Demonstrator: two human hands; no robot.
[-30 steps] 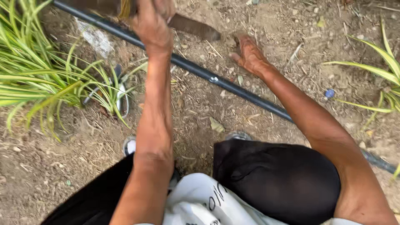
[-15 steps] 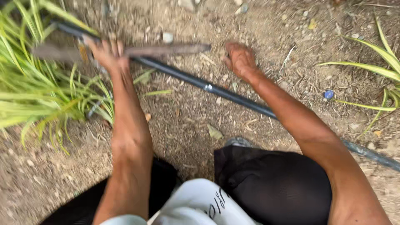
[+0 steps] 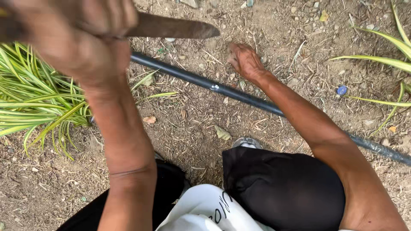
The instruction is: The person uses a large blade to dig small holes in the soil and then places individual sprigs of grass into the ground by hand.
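Now the left hand [image 3: 81, 34], clenched on the rusty blade [image 3: 171, 28], has risen toward the camera, while the right hand [image 3: 244, 60] stays fisted on soil beyond the black pipe [image 3: 239, 95].

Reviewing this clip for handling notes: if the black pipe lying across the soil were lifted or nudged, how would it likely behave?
The black pipe runs long and nearly straight across the dirt, so it probably flexes slightly rather than flopping. Being round and smooth, it may roll a little if nudged sideways. Its length runs out of the view, so lifting one spot would likely drag the rest.
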